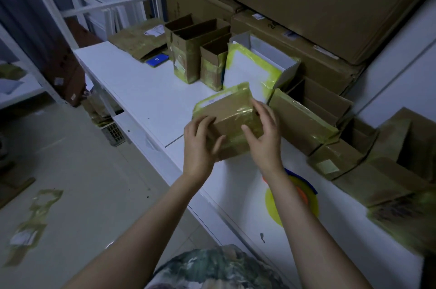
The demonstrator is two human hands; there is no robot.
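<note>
Brown taped cardboard parcel (pixel 230 121) was gripped by left hand (pixel 200 144) and right hand (pixel 264 137), unopened, above the white table (pixel 146 95).

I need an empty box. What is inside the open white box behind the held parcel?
Only bare white inner walls show in the white box. Its taped front hides the bottom, so any contents cannot be seen.
</note>
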